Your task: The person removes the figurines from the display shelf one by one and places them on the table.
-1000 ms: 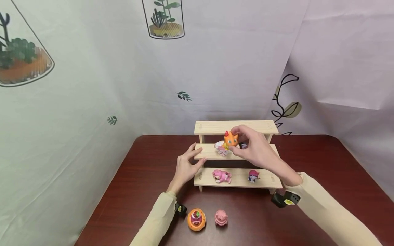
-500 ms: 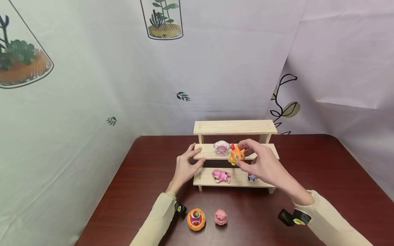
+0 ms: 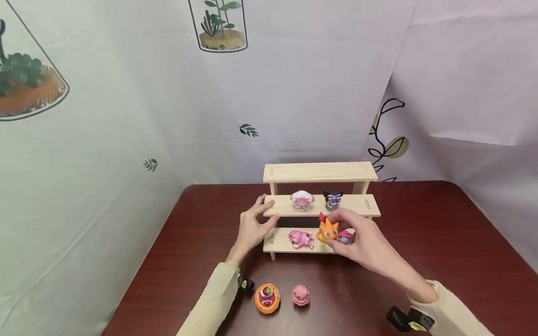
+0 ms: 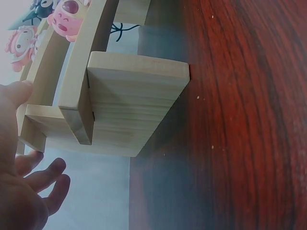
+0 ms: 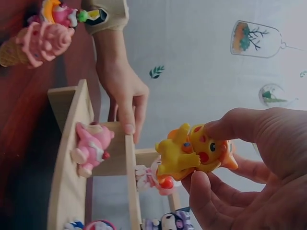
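1. R hand point(image 3: 364, 240): grip's pinching orange-yellow fig. point(image 3: 328, 230) snugly at lower shelf point(image 3: 280, 240), contact unclear; slipping = poss. drop.
2. It's crowding capped fig. point(image 3: 345, 236); careless lowering may be tipping that.
3. L hand point(image 3: 251, 227): grip's clasping mid. shelf point(image 3: 356, 204) end; over-pushing = poss. shifting.

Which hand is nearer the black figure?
Right. The right hand, holding the orange figure, is just front-right of the black figure; the left hand is farther left, holding the shelf.
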`<action>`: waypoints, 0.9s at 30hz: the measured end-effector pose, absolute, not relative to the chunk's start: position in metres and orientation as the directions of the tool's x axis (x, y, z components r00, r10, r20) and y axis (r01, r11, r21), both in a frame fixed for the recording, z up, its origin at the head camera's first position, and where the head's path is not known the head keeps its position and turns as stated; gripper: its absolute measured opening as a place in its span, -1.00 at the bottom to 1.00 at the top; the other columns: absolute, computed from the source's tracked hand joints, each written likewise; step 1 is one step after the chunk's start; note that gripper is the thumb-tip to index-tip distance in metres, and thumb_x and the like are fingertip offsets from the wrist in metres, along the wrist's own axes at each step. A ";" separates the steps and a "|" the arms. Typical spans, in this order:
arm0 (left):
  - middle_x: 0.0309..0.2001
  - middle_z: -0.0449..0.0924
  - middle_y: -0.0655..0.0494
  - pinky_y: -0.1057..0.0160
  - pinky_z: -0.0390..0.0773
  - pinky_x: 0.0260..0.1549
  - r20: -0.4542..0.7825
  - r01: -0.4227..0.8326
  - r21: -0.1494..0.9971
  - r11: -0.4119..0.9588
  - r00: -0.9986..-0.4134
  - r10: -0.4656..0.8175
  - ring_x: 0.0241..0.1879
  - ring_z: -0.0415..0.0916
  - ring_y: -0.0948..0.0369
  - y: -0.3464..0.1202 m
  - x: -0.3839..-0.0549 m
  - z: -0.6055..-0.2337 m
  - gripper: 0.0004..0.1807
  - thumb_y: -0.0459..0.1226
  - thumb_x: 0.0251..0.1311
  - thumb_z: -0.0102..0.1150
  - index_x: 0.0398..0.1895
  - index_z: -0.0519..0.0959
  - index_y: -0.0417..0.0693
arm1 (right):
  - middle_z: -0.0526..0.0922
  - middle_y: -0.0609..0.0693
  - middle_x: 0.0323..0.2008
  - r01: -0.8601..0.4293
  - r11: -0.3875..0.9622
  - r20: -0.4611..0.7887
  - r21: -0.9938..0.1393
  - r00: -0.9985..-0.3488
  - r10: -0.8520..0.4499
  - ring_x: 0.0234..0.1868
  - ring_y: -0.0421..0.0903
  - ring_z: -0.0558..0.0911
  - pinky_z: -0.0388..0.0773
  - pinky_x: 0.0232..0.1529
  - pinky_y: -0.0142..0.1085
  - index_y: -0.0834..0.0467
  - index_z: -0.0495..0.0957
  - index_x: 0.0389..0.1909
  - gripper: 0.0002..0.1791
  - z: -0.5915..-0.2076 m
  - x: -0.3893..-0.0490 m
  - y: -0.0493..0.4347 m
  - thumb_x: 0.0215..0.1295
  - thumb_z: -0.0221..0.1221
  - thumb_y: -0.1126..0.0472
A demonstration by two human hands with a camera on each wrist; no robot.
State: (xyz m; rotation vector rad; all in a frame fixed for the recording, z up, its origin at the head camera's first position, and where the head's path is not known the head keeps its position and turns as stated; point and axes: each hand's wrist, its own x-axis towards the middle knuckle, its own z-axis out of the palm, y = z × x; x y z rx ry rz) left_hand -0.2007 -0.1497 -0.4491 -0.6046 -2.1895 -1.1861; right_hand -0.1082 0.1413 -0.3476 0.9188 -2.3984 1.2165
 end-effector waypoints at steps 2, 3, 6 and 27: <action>0.23 0.51 -0.23 -0.03 0.51 0.06 0.665 0.621 0.599 0.506 -0.737 0.118 0.22 0.47 -0.03 -0.150 -0.201 -0.449 -0.55 -0.30 0.05 0.51 0.05 0.70 -0.21 | 0.60 -0.22 -0.26 -0.662 0.452 0.523 -0.598 -0.750 -0.405 -0.31 -0.24 0.63 0.58 -0.50 -0.28 0.06 0.56 -0.14 -0.53 -0.352 -0.105 0.143 -0.07 0.46 0.46; 0.23 0.50 -0.23 -0.02 0.51 0.07 0.661 0.617 0.602 0.507 -0.741 0.119 0.22 0.47 -0.03 -0.150 -0.200 -0.449 -0.55 -0.29 0.05 0.52 0.05 0.70 -0.21 | 0.60 -0.23 -0.27 -0.661 0.454 0.522 -0.598 -0.751 -0.405 -0.32 -0.24 0.62 0.57 -0.51 -0.29 0.05 0.55 -0.15 -0.53 -0.354 -0.103 0.143 -0.08 0.46 0.46; 0.23 0.50 -0.23 -0.04 0.51 0.06 0.663 0.621 0.600 0.505 -0.739 0.120 0.22 0.47 -0.04 -0.150 -0.200 -0.450 -0.55 -0.30 0.04 0.52 0.05 0.70 -0.22 | 0.59 -0.22 -0.27 -0.658 0.439 0.516 -0.612 -0.753 -0.409 -0.32 -0.24 0.62 0.57 -0.53 -0.32 0.05 0.54 -0.17 -0.52 -0.360 -0.097 0.143 -0.09 0.45 0.48; 0.24 0.51 -0.21 0.00 0.50 0.09 0.646 0.605 0.614 0.507 -0.754 0.117 0.25 0.44 -0.01 -0.150 -0.201 -0.448 -0.55 -0.29 0.07 0.50 0.06 0.69 -0.21 | 0.53 -0.23 -0.29 -0.680 0.351 0.518 -0.644 -0.725 -0.455 -0.32 -0.28 0.63 0.61 -0.39 -0.27 0.05 0.49 -0.18 -0.45 -0.394 -0.069 0.142 -0.17 0.47 0.52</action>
